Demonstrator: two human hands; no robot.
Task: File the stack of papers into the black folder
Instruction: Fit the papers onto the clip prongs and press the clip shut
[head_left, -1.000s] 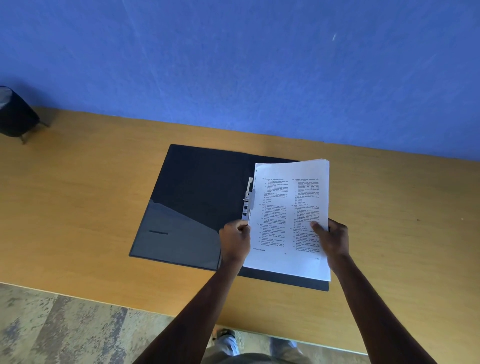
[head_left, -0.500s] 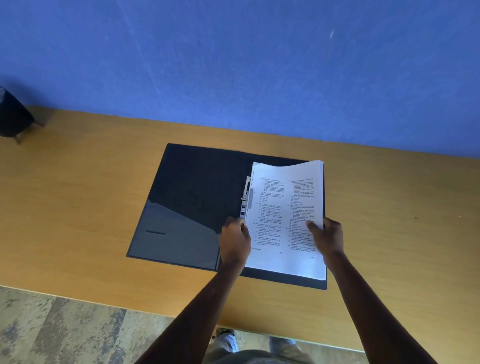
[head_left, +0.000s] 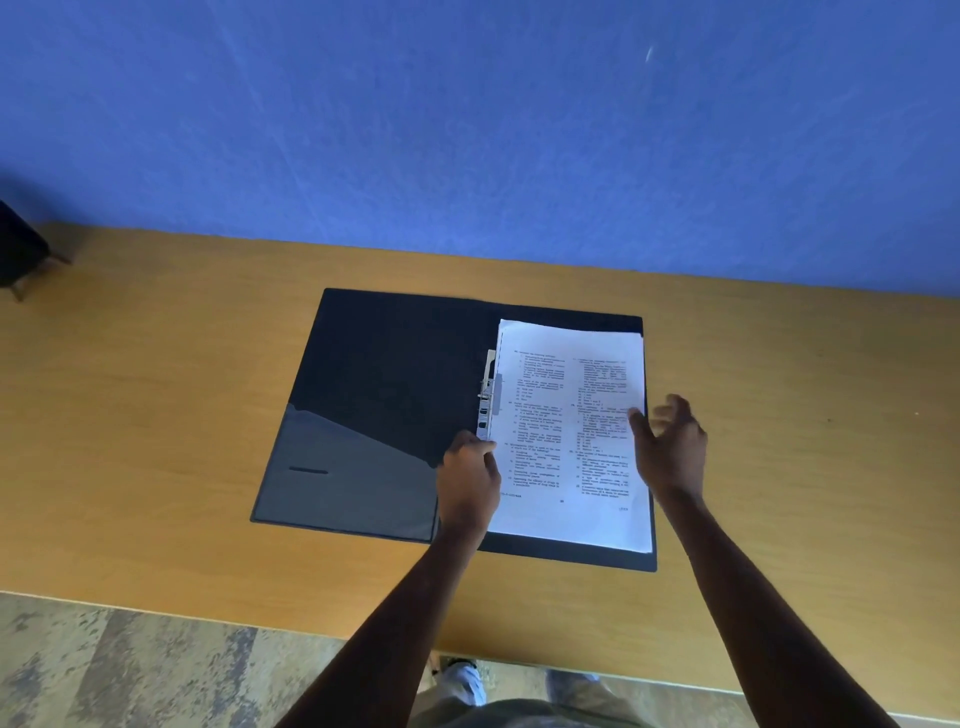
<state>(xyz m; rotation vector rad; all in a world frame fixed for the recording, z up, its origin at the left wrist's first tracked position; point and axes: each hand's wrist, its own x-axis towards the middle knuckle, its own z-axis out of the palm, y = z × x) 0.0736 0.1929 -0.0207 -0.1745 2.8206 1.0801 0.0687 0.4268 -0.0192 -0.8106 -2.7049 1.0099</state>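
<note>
The black folder (head_left: 384, 395) lies open and flat on the wooden table (head_left: 156, 415). The stack of printed white papers (head_left: 550, 431) lies on its right half, beside the metal fastener strip (head_left: 487, 389) at the spine. My left hand (head_left: 467, 480) grips the stack's lower left edge near the spine. My right hand (head_left: 670, 447) hovers at the stack's right edge with fingers spread, blurred, holding nothing.
A dark object on legs (head_left: 18, 249) stands at the table's far left edge. A blue wall (head_left: 467, 130) rises behind the table. The table's near edge runs in front of my legs, with patterned floor (head_left: 130, 670) below.
The stack has come down from a raised tilt to lie on the folder's right half. My right hand has let go of it and opened; my left hand still holds the left edge.
</note>
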